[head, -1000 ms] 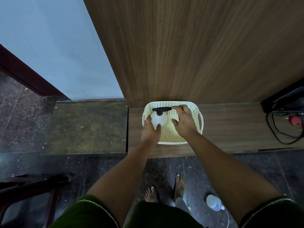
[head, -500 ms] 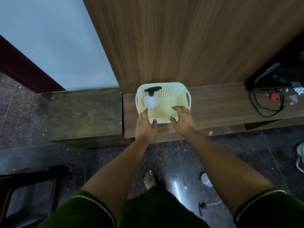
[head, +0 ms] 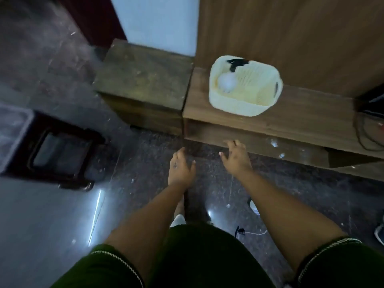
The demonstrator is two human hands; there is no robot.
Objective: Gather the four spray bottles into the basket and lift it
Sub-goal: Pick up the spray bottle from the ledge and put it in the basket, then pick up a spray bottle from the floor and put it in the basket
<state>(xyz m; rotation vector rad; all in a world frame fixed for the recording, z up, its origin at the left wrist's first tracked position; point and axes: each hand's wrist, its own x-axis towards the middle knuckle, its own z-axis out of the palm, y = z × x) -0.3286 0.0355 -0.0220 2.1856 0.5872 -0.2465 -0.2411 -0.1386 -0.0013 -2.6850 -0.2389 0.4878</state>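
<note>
Both hands — left [head: 181, 167], right [head: 235, 157] — have withdrawn from the basket [head: 232, 104].

Most of the basket [head: 257, 100] is lying open; the spray bottle [head: 227, 81] is blocking its left side, a wooden panel [head: 291, 38] is standing behind.

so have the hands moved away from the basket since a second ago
Yes. Both the left hand and right hand pulled back off the basket, now empty below the wooden ledge.

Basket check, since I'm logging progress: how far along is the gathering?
Done: one spray bottle lies in the basket on the wooden ledge. In hand: nothing; left hand and right hand are empty, below the ledge. Left: three more bottles, then the lift.
</note>
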